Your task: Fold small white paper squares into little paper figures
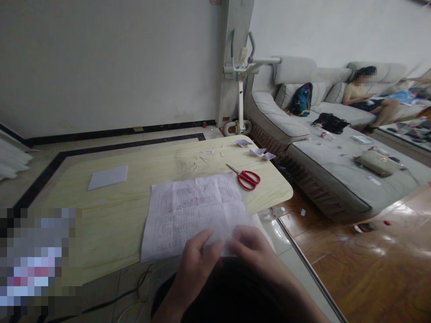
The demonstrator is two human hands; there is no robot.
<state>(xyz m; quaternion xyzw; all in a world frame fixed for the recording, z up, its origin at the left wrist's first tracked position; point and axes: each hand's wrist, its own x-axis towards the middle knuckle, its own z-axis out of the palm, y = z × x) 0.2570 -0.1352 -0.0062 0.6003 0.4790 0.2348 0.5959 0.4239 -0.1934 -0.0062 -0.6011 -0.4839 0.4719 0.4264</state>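
Observation:
A large printed sheet of paper (198, 206) with fold creases lies on the pale wooden table, its near edge at my hands. My left hand (201, 255) grips that near edge between thumb and fingers. Beside it, my right hand (251, 244) is closed on the same edge, a little blurred, its fingertips partly hidden. Just beyond the sheet's far right corner lie scissors (248, 179) with red handles, their blades pointing away to the left. Several small folded paper shapes (243, 143) stand near the table's far right corner.
Thin paper scraps (204, 159) are strewn on the far part of the table (111, 224). A white stack of paper (107, 177) lies at left. To the right stands a grey sofa (336, 175) with bags, and a person (363, 94) sits farther back.

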